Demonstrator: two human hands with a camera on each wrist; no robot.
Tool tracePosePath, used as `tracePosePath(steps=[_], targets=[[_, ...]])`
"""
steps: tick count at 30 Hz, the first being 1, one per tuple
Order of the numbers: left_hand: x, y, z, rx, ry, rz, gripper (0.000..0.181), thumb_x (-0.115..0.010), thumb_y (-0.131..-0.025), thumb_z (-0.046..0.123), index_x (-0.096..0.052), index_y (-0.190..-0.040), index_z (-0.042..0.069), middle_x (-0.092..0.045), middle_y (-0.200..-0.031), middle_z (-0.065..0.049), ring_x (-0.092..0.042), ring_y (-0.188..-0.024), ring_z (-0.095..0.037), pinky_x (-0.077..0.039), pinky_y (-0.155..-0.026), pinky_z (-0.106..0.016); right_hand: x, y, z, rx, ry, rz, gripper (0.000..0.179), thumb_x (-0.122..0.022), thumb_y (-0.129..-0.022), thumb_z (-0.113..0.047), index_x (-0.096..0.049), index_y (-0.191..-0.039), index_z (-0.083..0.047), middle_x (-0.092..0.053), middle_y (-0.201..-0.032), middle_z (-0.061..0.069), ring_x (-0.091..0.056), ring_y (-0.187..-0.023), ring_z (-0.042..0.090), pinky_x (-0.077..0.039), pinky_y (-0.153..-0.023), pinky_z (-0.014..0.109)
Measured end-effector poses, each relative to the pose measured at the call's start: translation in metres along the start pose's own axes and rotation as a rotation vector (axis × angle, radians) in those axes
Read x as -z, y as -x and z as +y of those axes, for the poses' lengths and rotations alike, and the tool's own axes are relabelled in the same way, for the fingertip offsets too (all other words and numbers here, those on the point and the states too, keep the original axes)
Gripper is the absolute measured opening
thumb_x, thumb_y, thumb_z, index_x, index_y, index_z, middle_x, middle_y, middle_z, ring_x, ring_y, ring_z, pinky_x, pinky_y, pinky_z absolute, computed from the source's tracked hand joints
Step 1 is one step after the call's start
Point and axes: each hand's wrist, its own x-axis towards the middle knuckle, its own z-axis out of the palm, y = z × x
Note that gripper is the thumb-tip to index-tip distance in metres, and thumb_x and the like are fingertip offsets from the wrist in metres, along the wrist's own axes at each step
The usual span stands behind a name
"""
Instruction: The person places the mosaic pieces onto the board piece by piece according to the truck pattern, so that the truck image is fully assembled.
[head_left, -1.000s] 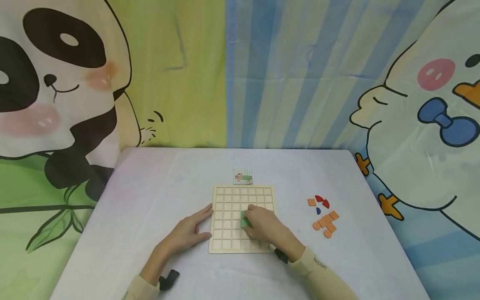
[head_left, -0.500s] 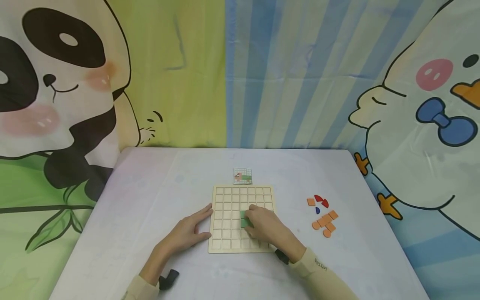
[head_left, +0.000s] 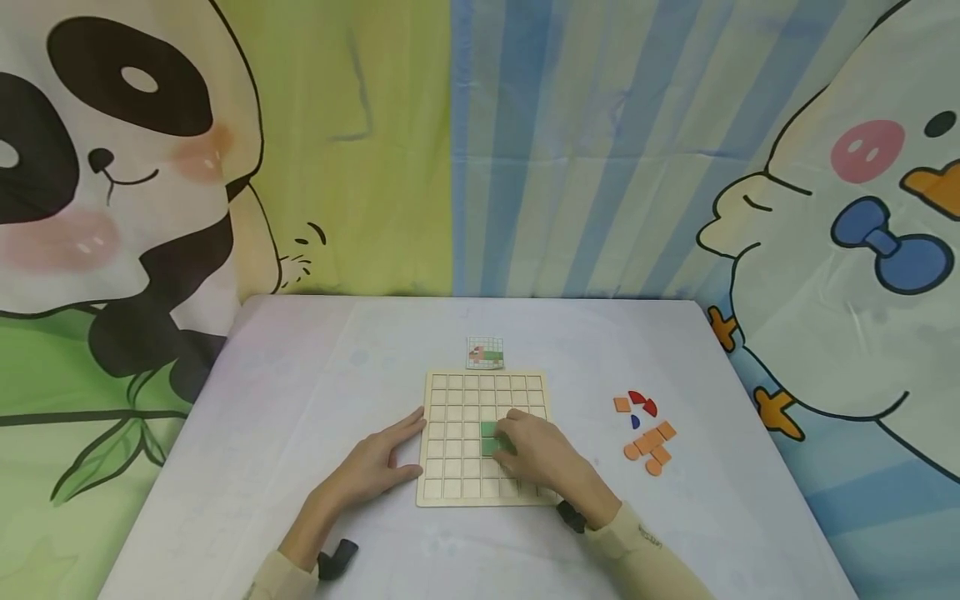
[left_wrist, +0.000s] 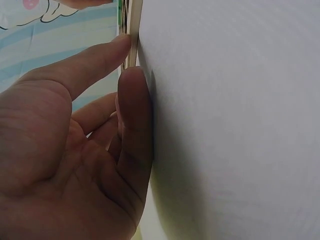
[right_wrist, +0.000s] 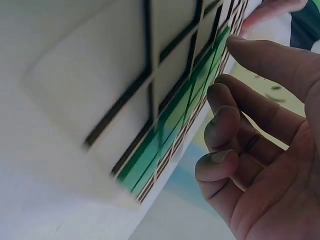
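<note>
A pale wooden grid board lies on the white table. Square green tiles sit in its cells near the middle; in the right wrist view the green tiles run in a band toward the board's edge. My right hand hovers over them, fingers loosely bent, with nothing visible between thumb and fingers, and it hides part of the board. My left hand touches the board's left edge with spread thumb and fingertips; in the left wrist view that hand rests against the table beside the board's rim.
A small printed grid card lies just beyond the board. To the right are several orange pieces, an orange square, two red pieces and a blue piece. A cartoon-print curtain hangs behind the table.
My right hand has drawn slightly back to the right and its fingers have come off the green tiles, so more green shows. My left hand has stayed at the board's edge.
</note>
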Motion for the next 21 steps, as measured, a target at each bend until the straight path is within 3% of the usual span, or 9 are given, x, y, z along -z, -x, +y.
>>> tracePosePath(steps=[6, 10, 16, 21], targets=[[0.001, 0.000, 0.002, 0.000, -0.012, 0.002, 0.082, -0.084, -0.090, 0.023, -0.045, -0.162, 0.016, -0.032, -0.175, 0.003, -0.052, -0.053, -0.009, -0.048, -0.057, -0.025, 0.015, 0.008, 0.028, -0.162, -0.047, 0.049, 0.026, -0.085, -0.091, -0.025, -0.078, -0.111, -0.010, -0.068, -0.092, -0.002, -0.054, -0.077, 0.009, -0.051, -0.071, 0.028], [0.002, 0.001, 0.003, 0.011, -0.020, 0.006, 0.082, -0.084, -0.090, 0.024, -0.046, -0.162, 0.016, -0.033, -0.175, 0.003, -0.051, -0.053, -0.009, -0.047, -0.059, -0.025, 0.025, 0.016, 0.058, -0.285, -0.072, 0.066, 0.028, -0.084, -0.091, -0.023, -0.078, -0.114, -0.008, -0.071, -0.098, 0.002, -0.063, -0.084, 0.014, -0.057, -0.076, 0.033], [0.001, 0.000, 0.003, 0.023, -0.007, 0.006, 0.083, -0.085, -0.089, 0.024, -0.046, -0.162, 0.017, -0.032, -0.175, 0.004, -0.052, -0.054, -0.010, -0.047, -0.057, -0.025, 0.037, 0.030, 0.113, -0.373, -0.102, 0.088, 0.029, -0.078, -0.094, -0.022, -0.076, -0.114, -0.001, -0.075, -0.105, 0.013, -0.070, -0.092, 0.026, -0.060, -0.082, 0.045], [0.000, 0.000, 0.002, 0.015, -0.014, 0.007, 0.083, -0.085, -0.089, 0.025, -0.046, -0.161, 0.017, -0.032, -0.175, 0.004, -0.052, -0.055, -0.009, -0.048, -0.058, -0.025, 0.043, 0.043, 0.147, -0.439, -0.126, 0.100, 0.030, -0.075, -0.098, -0.023, -0.075, -0.113, 0.003, -0.076, -0.106, 0.017, -0.070, -0.092, 0.028, -0.059, -0.083, 0.049]])
